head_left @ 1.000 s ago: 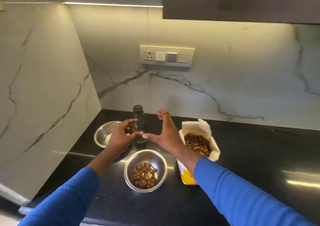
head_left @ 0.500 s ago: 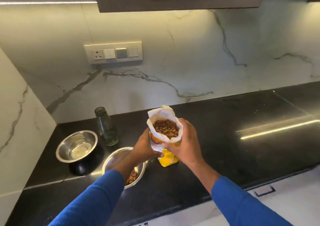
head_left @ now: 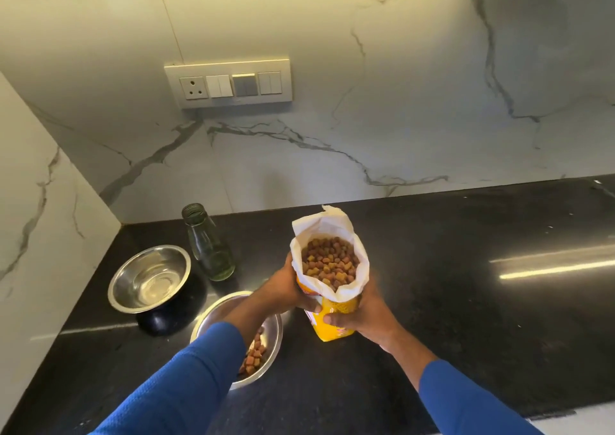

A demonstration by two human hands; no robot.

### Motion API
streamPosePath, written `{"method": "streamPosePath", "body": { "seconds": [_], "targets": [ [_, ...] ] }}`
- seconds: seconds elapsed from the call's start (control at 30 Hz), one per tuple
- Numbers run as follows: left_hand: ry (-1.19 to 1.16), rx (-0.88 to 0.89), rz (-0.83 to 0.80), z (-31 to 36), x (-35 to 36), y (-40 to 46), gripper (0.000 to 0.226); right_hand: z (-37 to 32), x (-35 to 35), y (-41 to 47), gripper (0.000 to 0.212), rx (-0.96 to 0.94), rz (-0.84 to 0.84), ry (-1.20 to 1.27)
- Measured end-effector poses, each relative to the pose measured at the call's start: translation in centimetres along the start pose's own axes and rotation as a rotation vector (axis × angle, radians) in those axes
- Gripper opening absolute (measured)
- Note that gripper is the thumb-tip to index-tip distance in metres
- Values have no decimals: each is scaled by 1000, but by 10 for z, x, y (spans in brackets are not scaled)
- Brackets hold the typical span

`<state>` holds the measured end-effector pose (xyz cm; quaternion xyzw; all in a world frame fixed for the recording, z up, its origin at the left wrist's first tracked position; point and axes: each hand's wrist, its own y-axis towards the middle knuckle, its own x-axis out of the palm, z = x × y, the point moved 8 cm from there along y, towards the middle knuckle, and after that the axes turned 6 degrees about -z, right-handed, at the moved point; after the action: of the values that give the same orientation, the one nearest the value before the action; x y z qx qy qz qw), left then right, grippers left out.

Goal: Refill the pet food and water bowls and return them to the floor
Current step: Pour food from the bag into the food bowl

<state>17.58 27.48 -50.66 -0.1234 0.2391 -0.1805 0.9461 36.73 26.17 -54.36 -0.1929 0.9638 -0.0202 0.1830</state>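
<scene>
A yellow pet food bag (head_left: 336, 318) with its white top open stands upright on the black counter, full of brown kibble. My left hand (head_left: 283, 288) grips its left side and my right hand (head_left: 366, 314) grips its right side. A steel bowl (head_left: 271, 341) holding some kibble sits just left of the bag, partly hidden under my left forearm. A second steel bowl (head_left: 149, 278) with water in it rests further left near the wall. An uncapped glass bottle (head_left: 208, 244) stands between that bowl and the bag.
The black counter (head_left: 466, 301) stretches to the right, its front edge at lower right. Marble walls close off the back and the left side. A switch panel (head_left: 229, 83) is mounted on the back wall.
Both hands left the bottle and took hold of the pet food bag. The view swung right and drew closer to the counter.
</scene>
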Motion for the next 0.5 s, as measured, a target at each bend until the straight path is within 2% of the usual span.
{"method": "streamPosePath", "body": {
  "seconds": [0.27, 0.5],
  "targets": [
    [-110, 85, 171, 16, 2, 8, 112, -13, -25, 31, 116, -58, -117, -11],
    [-315, 108, 456, 31, 26, -15, 114, -41, -60, 45, 117, -67, -319, -139]
  ]
}}
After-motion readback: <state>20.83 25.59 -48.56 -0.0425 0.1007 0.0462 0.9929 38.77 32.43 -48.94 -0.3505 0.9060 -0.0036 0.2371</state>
